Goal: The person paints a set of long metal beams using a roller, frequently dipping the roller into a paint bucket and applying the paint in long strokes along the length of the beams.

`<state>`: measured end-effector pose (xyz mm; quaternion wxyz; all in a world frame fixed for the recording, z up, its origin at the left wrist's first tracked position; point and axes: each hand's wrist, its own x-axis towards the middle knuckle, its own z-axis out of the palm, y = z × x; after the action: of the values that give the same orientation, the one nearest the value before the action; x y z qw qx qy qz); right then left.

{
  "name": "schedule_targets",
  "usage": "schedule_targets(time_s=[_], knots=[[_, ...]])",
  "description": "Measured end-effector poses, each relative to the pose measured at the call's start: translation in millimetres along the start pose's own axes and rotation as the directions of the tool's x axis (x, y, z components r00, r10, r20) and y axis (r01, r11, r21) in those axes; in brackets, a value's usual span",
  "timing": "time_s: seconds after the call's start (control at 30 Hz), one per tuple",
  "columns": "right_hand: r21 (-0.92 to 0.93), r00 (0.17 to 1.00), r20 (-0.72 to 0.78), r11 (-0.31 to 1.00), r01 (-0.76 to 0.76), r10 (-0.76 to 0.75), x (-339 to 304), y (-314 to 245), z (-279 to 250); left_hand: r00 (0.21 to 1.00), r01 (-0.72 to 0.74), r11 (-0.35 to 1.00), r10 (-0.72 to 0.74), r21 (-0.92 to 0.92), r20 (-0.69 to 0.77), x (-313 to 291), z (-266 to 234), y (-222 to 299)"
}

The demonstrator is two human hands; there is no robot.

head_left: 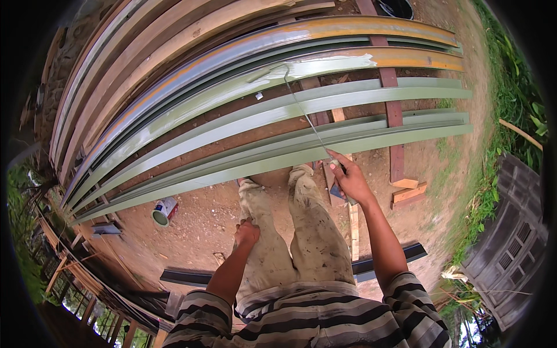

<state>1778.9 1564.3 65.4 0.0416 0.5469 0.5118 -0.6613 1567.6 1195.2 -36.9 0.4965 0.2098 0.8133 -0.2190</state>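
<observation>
Two hands apart: right (350,181) clamped on roller handle (307,119), left (246,233) fisted on thigh; paint can (164,210) beneath green beams (348,98).

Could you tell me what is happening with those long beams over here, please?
A person is painting long metal beams laid across supports over bare ground. The right hand holds a long-handled paint roller on a beam that is part green, part orange. The left hand rests at the thigh. A paint can lies below.

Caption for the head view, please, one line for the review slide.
Right hand reaches a long-handled paint roller onto a half-painted steel beam; left hand rests closed against the thigh.
</observation>
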Motion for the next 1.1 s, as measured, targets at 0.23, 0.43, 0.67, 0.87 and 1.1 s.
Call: schedule_targets(time_s=[0.23, 0.43, 0.67, 0.87, 1.1], knots=[[-0.070, 0.999, -0.011, 0.997, 0.033, -0.034, 1, -3, 9, 1.000, -0.003, 1.000, 0.003, -0.006, 0.007, 3, -2, -6], [-0.101, 1.000, -0.012, 0.995, 0.017, -0.018, 4, -5, 21, 1.000, 0.005, 1.000, -0.004, -0.024, 0.009, 5, -4, -11], [-0.295, 0.978, -0.051, 0.938, 0.181, -0.205, 9, 11, 29, 0.999, 0.004, 1.000, -0.003, -0.022, 0.036, 8, -1, -14], [-0.313, 0.972, -0.067, 0.929, 0.195, -0.227, 13, 13, 37, 0.999, 0.005, 0.999, -0.003, -0.033, 0.054, 10, -1, -17], [-0.636, 0.960, -0.090, 0.757, 0.150, -0.266, 7, 32, 58, 0.999, -0.005, 0.997, 0.009, -0.080, 0.045, 11, -7, -27]])
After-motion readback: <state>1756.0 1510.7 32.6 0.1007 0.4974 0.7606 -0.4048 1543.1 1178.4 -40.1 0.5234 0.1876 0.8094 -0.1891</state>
